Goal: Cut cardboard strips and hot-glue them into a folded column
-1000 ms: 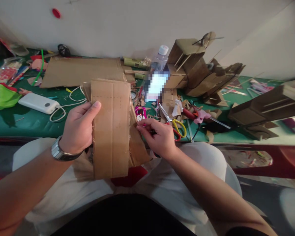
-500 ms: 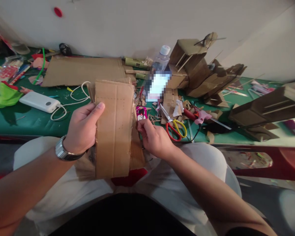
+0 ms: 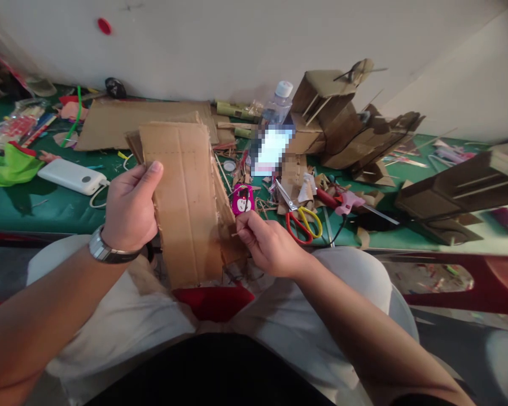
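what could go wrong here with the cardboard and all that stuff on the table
The left hand grips the cardboard piece by one edge only, so it could bend or slip while the right hand picks at its frayed side. The scissors lie open close to the right hand, so a careless reach might catch a blade. The water bottle stands among scraps and might tip.
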The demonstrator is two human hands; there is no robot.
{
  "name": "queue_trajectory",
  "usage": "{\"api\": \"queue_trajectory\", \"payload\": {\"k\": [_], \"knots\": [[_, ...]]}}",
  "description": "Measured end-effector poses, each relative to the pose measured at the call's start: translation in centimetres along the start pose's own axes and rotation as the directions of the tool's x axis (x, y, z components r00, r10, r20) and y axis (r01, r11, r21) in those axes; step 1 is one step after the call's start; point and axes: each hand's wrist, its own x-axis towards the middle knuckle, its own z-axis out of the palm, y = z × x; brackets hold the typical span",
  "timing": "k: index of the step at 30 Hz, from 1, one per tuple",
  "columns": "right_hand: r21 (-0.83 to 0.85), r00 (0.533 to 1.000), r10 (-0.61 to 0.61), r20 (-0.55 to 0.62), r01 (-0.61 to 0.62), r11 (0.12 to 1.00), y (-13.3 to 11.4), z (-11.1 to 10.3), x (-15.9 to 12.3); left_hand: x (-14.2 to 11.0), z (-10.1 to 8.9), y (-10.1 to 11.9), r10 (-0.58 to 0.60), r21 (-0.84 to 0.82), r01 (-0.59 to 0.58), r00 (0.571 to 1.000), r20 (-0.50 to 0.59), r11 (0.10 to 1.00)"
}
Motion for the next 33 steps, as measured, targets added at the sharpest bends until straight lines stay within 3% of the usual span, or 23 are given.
{"api": "queue_trajectory", "payload": {"k": [3,8,11,15,18,20,22,26,28,31,33], "knots": [[0.115,0.996,0.061,-0.065,-0.053,0.992,0.2,-0.2,-0.1,0.2,0.1,0.0,0.079,-0.044,-0.08,0.997,-0.02,0.996],[0.402,0.955,0.197,-0.222,-0.094,0.911,1.5,-0.4,0.4,-0.5,0.6,0.4,0.036,-0.067,-0.035,0.999,0.011,0.997],[0.546,0.925,0.285,-0.25,-0.108,0.831,2.6,-1.6,1.0,-0.6,0.7,0.6,0.02,-0.106,-0.018,1.0,0.016,0.994],[0.751,0.864,0.474,-0.172,-0.197,0.631,4.5,-4.2,2.1,-0.5,0.6,0.8,0.014,-0.14,-0.014,1.0,0.001,0.99],[0.823,0.835,0.55,0.015,-0.323,0.468,6.3,-6.0,3.4,-0.4,0.6,0.8,0.005,-0.127,-0.006,1.0,-0.012,0.992],[0.823,0.795,0.601,0.08,-0.393,0.41,7.8,-6.6,4.5,-0.4,0.5,0.8,0.006,-0.113,-0.009,1.0,-0.025,0.994],[0.779,0.736,0.676,0.046,-0.45,0.437,9.5,-6.7,5.7,-0.3,0.5,0.8,0.013,-0.11,-0.017,0.999,-0.04,0.994],[0.756,0.712,0.701,-0.041,-0.436,0.487,12.8,-5.9,6.9,-0.2,0.5,0.6,0.018,-0.136,-0.026,0.998,-0.063,0.99],[0.687,0.75,0.656,-0.092,-0.429,0.587,14.0,-5.5,6.8,0.0,0.7,0.3,0.028,-0.151,-0.039,0.997,-0.074,0.988],[0.425,0.863,0.482,-0.151,-0.384,0.82,14.5,-5.0,6.3,0.0,1.0,-0.1,0.047,-0.168,-0.062,0.995,-0.091,0.984],[0.328,0.892,0.414,-0.18,-0.342,0.881,14.3,-4.9,6.1,-0.1,1.1,-0.2,0.037,-0.181,-0.055,0.994,-0.101,0.982]]}}
